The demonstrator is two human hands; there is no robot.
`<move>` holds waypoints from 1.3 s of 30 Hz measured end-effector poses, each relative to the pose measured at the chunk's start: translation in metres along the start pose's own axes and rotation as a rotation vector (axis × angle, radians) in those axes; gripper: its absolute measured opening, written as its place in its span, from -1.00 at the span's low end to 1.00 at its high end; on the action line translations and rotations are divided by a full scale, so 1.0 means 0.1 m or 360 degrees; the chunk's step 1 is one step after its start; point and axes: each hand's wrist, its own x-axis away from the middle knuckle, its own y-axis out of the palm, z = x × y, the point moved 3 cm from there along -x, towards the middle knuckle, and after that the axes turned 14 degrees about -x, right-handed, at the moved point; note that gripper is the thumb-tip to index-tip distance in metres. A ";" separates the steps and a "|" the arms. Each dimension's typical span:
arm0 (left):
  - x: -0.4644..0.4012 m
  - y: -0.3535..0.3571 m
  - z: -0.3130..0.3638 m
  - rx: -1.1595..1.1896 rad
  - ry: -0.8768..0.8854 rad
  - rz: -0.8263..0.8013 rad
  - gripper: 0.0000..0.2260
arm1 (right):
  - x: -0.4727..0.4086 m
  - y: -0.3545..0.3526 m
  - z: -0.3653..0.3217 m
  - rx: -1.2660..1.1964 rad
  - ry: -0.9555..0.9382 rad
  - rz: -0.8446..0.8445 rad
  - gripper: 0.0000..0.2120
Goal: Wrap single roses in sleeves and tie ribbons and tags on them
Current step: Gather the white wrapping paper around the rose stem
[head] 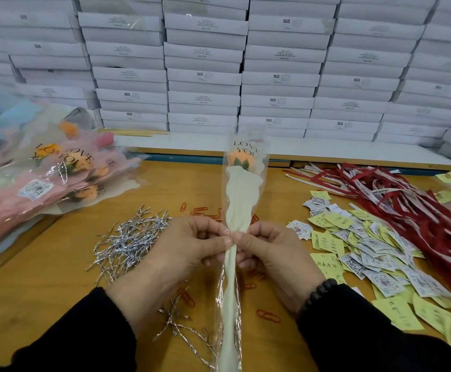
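Observation:
An orange rose [242, 158] stands upright in a clear and cream sleeve [242, 200] printed "LOVE YOU". My left hand [189, 248] and my right hand [270, 251] both pinch the sleeve at its narrow neck, thumbs meeting at the middle. The sleeve's lower tail runs down between my wrists. Silver twist ties [133, 237] lie in a heap left of my hands. Paper tags [364, 248], yellow and white, are scattered to the right. Red and white ribbons [407, 205] lie in a pile beyond the tags.
Wrapped roses in pink sleeves [47, 181] are stacked at the left on the wooden table [44, 277]. Red paper clips [268, 315] lie around my hands. White boxes [205, 76] are stacked high along the back.

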 end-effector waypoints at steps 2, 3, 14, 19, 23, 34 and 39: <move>0.00 -0.01 0.00 -0.0011 -0.0007 -0.0002 -0.84 | 0.00 -0.01 -0.01 0.0017 0.0001 0.0036 -0.88; 0.00 -0.01 0.00 -0.0011 -0.0006 -0.0013 -0.85 | 0.00 -0.01 -0.02 0.0030 -0.0009 0.0063 -0.87; 0.02 0.07 -0.01 0.0052 -0.0036 0.0179 -0.98 | 0.01 0.01 -0.06 0.0156 -0.0172 0.0121 -0.90; 0.05 0.07 0.04 -0.0099 0.0008 0.0212 -0.95 | 0.02 0.01 -0.06 0.0189 -0.0163 0.0127 -0.89; 0.08 0.10 0.09 -0.0106 0.0005 0.0124 -0.90 | 0.02 0.01 -0.06 0.0179 -0.0175 0.0131 -0.89; 0.10 0.13 0.09 0.0076 -0.0060 0.0021 -0.91 | 0.04 0.02 -0.07 0.0438 -0.0317 0.0230 -0.87; 0.09 0.11 0.07 0.0211 -0.0112 0.0001 -0.78 | 0.04 0.02 -0.08 0.0378 -0.0308 0.0220 -0.85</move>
